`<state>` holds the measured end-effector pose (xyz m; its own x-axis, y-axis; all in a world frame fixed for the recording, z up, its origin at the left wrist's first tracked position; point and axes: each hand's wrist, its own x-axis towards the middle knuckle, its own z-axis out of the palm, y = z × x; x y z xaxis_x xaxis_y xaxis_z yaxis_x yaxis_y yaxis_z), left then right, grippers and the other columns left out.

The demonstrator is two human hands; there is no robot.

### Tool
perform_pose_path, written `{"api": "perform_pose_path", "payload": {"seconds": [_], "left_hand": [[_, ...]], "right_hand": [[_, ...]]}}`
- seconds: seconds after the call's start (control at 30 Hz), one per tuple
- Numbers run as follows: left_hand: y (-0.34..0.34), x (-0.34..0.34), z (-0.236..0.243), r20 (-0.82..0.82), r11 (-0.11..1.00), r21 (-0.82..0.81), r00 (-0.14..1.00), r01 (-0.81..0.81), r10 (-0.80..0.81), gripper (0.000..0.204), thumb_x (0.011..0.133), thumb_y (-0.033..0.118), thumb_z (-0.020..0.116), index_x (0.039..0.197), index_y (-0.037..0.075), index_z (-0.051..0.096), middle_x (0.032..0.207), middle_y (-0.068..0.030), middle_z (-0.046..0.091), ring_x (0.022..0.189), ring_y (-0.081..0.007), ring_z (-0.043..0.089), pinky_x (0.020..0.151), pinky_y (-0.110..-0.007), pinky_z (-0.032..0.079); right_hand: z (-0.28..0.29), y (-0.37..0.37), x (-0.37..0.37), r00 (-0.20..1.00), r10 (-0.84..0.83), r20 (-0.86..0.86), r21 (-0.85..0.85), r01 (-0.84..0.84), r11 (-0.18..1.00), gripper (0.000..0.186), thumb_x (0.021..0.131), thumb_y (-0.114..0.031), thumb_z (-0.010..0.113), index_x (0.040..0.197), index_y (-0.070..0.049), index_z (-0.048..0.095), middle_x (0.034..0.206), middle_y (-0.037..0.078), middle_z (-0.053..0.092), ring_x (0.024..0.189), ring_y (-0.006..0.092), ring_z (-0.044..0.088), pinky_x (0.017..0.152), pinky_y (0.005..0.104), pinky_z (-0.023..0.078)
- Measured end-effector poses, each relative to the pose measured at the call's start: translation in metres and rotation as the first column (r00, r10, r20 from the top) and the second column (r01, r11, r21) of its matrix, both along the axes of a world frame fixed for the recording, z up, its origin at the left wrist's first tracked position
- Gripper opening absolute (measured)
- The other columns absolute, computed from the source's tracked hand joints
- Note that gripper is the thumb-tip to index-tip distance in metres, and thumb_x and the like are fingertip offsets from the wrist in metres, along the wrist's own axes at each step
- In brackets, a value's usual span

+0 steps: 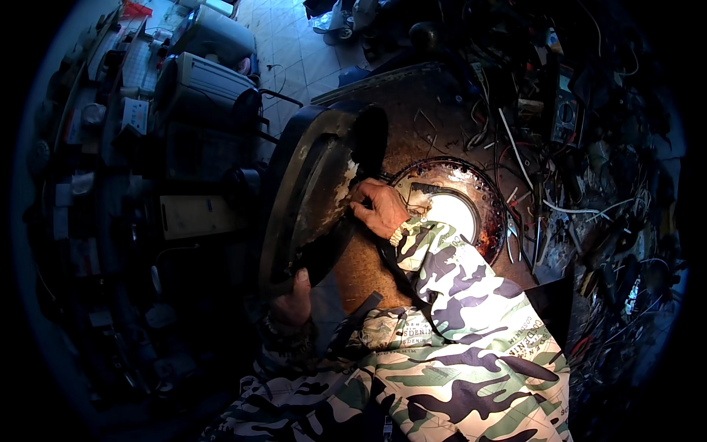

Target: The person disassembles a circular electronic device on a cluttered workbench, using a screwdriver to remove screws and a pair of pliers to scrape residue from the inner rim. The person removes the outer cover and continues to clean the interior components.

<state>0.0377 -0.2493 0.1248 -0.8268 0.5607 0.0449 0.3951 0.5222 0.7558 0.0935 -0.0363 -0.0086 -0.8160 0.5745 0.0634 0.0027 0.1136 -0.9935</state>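
A large dark casing [312,193] with a thick rim stands tilted on its edge, its hollow side showing a worn, flaking inner surface. My left hand [293,300] grips its lower rim, the thumb lying over the edge and the other fingers hidden. Close against the casing's inner side is my right hand [380,209], fingers curled and pinched together; whatever lies between them is hidden. Right of that hand, a round, rust-stained metal piece [486,193] with a raised rim lies on the workbench, a brightly lit pale disc [451,214] at its middle.
The brown workbench [412,110] carries loose wires and a white strip [515,149]. Pliers [513,234] lie right of the round piece. A multimeter [565,110] sits farther back amid clutter. Cabinets [213,77] and crowded shelves [96,147] stand at the left.
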Motion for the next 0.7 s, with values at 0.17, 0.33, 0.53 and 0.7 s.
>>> {"api": "perform_pose_path", "payload": {"seconds": [0.17,0.33,0.53,0.7], "left_hand": [[-0.008,-0.01,-0.013,-0.107,0.992,0.067,0.989,0.11,-0.102,0.068,0.091,0.028,0.056,0.148,-0.001,0.034,0.118,-0.0076,0.052,0.081,-0.0106,0.048,0.074,-0.029,0.042],[-0.002,-0.018,-0.015,-0.278,0.967,0.076,0.937,0.243,-0.214,0.065,0.093,0.029,0.055,0.148,-0.001,0.034,0.118,-0.0075,0.052,0.083,-0.0116,0.048,0.076,-0.029,0.042],[-0.003,-0.007,-0.002,-0.038,0.989,0.056,0.99,0.135,-0.133,0.062,0.093,0.03,0.058,0.143,-0.002,0.04,0.121,-0.0107,0.053,0.097,-0.0185,0.05,0.085,-0.033,0.042],[-0.008,-0.02,-0.017,-0.231,0.984,0.031,0.959,0.176,-0.165,0.066,0.093,0.037,0.058,0.143,-0.002,0.039,0.116,-0.009,0.053,0.093,-0.0174,0.049,0.083,-0.034,0.042]], "right_hand": [[-0.014,-0.005,-0.002,0.995,0.029,-0.093,0.055,-0.024,0.998,0.013,0.074,-0.005,0.07,0.08,0.005,0.064,0.102,0.016,0.064,0.097,0.0333,0.062,0.085,0.0386,0.05],[-0.006,-0.004,0.002,0.998,0.038,-0.052,0.054,-0.035,0.998,0.013,0.073,-0.006,0.068,0.079,0.005,0.064,0.107,0.017,0.063,0.1,0.0337,0.062,0.086,0.039,0.05],[-0.004,-0.014,-0.003,0.991,-0.125,-0.038,0.081,0.127,0.988,0.016,0.077,-0.007,0.069,0.085,0.007,0.065,0.113,0.02,0.062,0.103,0.0368,0.061,0.088,0.0401,0.05],[-0.005,-0.023,-0.001,0.968,-0.247,-0.049,0.132,0.251,0.959,0.016,0.081,-0.006,0.068,0.09,0.007,0.064,0.113,0.019,0.062,0.101,0.0393,0.061,0.087,0.0414,0.049]]}}
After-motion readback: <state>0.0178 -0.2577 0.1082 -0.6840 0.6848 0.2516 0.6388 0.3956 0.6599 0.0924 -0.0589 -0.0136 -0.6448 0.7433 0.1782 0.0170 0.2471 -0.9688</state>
